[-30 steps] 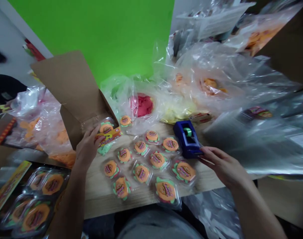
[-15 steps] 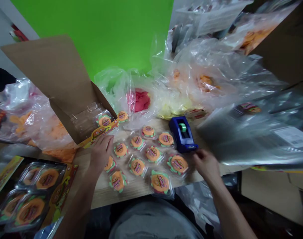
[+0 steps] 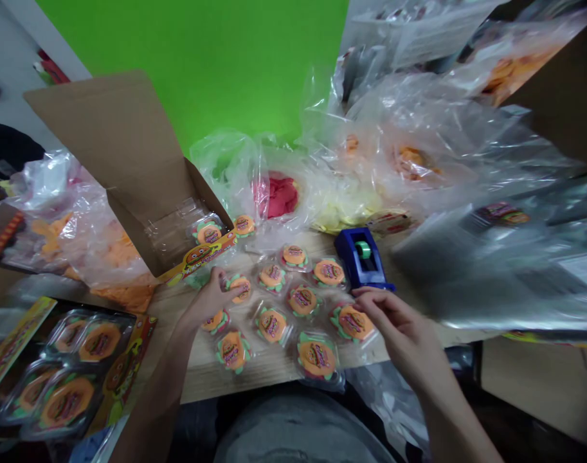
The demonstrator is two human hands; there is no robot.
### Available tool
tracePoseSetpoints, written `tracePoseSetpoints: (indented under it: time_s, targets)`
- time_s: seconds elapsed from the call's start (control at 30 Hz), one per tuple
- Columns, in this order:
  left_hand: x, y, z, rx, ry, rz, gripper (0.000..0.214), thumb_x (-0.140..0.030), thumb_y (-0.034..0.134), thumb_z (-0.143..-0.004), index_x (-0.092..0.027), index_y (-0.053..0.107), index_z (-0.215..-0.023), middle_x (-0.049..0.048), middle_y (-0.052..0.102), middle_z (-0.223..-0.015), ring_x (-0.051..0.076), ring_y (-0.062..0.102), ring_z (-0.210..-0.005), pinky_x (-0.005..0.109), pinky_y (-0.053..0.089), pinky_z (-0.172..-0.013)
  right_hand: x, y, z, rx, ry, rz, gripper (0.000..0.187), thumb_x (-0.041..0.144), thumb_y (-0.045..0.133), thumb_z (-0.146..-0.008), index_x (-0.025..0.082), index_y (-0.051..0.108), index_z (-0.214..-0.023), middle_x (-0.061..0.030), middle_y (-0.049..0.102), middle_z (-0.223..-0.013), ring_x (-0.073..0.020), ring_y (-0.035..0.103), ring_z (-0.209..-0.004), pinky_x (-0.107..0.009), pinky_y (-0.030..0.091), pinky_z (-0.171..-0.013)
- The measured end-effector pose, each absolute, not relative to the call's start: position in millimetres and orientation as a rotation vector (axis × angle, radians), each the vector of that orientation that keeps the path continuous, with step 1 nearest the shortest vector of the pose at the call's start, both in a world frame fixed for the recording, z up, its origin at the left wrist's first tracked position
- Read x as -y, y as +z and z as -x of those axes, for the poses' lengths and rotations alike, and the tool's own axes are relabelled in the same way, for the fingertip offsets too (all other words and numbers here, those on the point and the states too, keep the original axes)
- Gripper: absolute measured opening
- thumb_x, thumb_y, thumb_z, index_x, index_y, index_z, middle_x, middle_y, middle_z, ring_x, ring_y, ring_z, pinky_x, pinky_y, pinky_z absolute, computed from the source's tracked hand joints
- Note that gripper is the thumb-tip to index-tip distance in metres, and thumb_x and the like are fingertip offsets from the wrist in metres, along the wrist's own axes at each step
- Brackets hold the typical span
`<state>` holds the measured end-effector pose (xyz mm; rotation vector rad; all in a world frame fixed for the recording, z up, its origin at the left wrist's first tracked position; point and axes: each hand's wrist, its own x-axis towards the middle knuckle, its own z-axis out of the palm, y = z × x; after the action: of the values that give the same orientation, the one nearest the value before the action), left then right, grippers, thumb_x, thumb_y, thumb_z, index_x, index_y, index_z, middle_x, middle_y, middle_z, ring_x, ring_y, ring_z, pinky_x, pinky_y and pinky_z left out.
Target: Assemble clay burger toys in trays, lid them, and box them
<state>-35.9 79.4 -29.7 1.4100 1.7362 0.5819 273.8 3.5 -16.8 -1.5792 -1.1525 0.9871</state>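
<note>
Round clear blister pack of burger-shaped candy [image 3: 239,288] against the curled fingertips [image 3: 224,278] of the left hand [image 3: 209,299]; firm grip or light touch, impossible to tell. Position: far side of a loose cluster of similar packs [image 3: 301,300] on a wooden table [image 3: 201,379]. At the cluster's right edge, the right hand [image 3: 399,328], fingers loosely bent around nothing visible, just above another pack [image 3: 352,323] and just beside a blue tape dispenser [image 3: 363,257]. Further left, an open cardboard box [image 3: 129,154] with clear trays [image 3: 172,231] inside and a printed orange-and-yellow card [image 3: 197,257] across its near edge. Near left, more packs in a dark tray [image 3: 98,341]. Far side, bulging plastic bags [image 3: 409,141] of orange, red and yellow contents, before a green backdrop [image 3: 191,58].
</note>
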Motion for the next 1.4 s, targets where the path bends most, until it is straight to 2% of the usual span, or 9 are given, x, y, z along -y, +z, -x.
tracePoseSetpoints:
  time_s: [0.17, 0.3, 0.43, 0.6, 0.73, 0.8, 0.93, 1.03, 1.4]
  targets:
    - [-62.3, 6.9, 20.1, -1.561, 0.896, -1.303, 0.036, -0.039, 0.067, -0.068, -0.022, 0.042, -0.088, -0.0049, 0.051, -0.079, 0.012, 0.053, -0.073, 0.024, 0.044, -0.068, 0.5, 13.8, -231.0, 1.227, 1.129, 1.273, 0.028, 0.046, 0.059, -0.081, 0.021, 0.062, -0.069, -0.0061, 0.065, -0.087, -0.0191, 0.061, -0.085, -0.028, 0.048, -0.073]
    - [-51.4, 34.0, 1.1, -1.261, 1.093, -1.017, 0.047, -0.037, 0.079, -0.059, -0.021, 0.049, -0.092, -0.0044, 0.058, -0.082, 0.010, 0.056, -0.072, 0.021, 0.046, -0.067, -1.3, 30.2, -217.5, 1.255, 1.191, 1.121, 0.020, 0.040, 0.061, -0.083, 0.022, 0.064, -0.074, -0.0055, 0.065, -0.091, -0.0188, 0.060, -0.093, -0.029, 0.047, -0.082]
    - [-45.7, 42.6, -17.9, -1.089, 0.992, -0.755, 0.059, -0.053, 0.083, -0.048, -0.022, 0.053, -0.088, -0.0059, 0.059, -0.070, 0.012, 0.058, -0.065, 0.022, 0.047, -0.061, -6.6, 35.9, -211.4, 1.219, 1.242, 1.046, 0.021, 0.042, 0.062, -0.081, 0.023, 0.064, -0.071, -0.0041, 0.063, -0.091, -0.0180, 0.058, -0.095, -0.028, 0.046, -0.082]
    - [-42.2, 41.3, -22.3, -0.965, 0.912, -0.636, 0.056, -0.068, 0.067, -0.060, -0.020, 0.061, -0.089, 0.0030, 0.067, -0.090, 0.023, 0.062, -0.095, 0.031, 0.050, -0.078, 0.6, 29.3, -199.5, 1.186, 1.421, 1.073, 0.028, 0.046, 0.061, -0.080, 0.021, 0.060, -0.068, -0.0008, 0.057, -0.072, -0.0141, 0.055, -0.070, -0.024, 0.045, -0.064]
    - [-35.7, 43.7, -7.8, -0.896, 0.711, -0.827, 0.068, -0.036, 0.083, -0.059, -0.028, 0.054, -0.120, 0.0032, 0.061, -0.121, 0.021, 0.057, -0.110, 0.028, 0.048, -0.088, 8.6, 19.9, -195.7, 1.114, 1.515, 1.091, 0.028, 0.046, 0.059, -0.081, 0.020, 0.059, -0.071, 0.0006, 0.055, -0.069, -0.0126, 0.052, -0.066, -0.023, 0.043, -0.061]
    - [-34.0, 44.3, -0.2, -0.961, 0.723, -0.834, 0.074, -0.023, 0.081, -0.060, -0.031, 0.047, -0.126, 0.0025, 0.063, -0.115, 0.019, 0.063, -0.099, 0.026, 0.050, -0.080, 7.6, 19.8, -200.7, 1.136, 1.568, 1.044, 0.028, 0.046, 0.060, -0.081, 0.020, 0.059, -0.071, 0.0000, 0.056, -0.071, -0.0132, 0.053, -0.067, -0.024, 0.044, -0.063]
    - [-36.9, 45.4, 9.7, -0.997, 0.866, -0.789, 0.059, -0.028, 0.081, -0.057, -0.029, 0.055, -0.111, -0.0017, 0.067, -0.087, 0.016, 0.065, -0.072, 0.025, 0.052, -0.063, -5.4, 35.4, -222.6, 1.171, 1.480, 1.009, 0.027, 0.047, 0.060, -0.081, 0.021, 0.059, -0.073, -0.0027, 0.060, -0.086, -0.0163, 0.059, -0.082, -0.027, 0.047, -0.072]
    - [-39.9, 52.4, 8.9, -0.928, 0.900, -0.838, 0.047, -0.033, 0.081, -0.058, -0.026, 0.063, -0.100, -0.0001, 0.068, -0.089, 0.017, 0.065, -0.075, 0.026, 0.054, -0.065, -16.6, 57.0, -235.1, 1.369, 1.342, 1.007, 0.026, 0.042, 0.059, -0.083, 0.021, 0.056, -0.068, -0.0020, 0.059, -0.083, -0.0166, 0.057, -0.086, -0.027, 0.046, -0.073]
    - [-36.3, 66.6, -6.3, -0.832, 0.880, -0.835, 0.050, -0.030, 0.080, -0.063, -0.026, 0.059, -0.108, -0.0013, 0.070, -0.086, 0.015, 0.067, -0.076, 0.023, 0.054, -0.068, -25.6, 78.6, -223.3, 1.869, 1.158, 1.105, 0.020, 0.022, 0.049, -0.088, 0.020, 0.046, -0.068, -0.0001, 0.054, -0.078, -0.0138, 0.053, -0.077, -0.027, 0.042, -0.071]
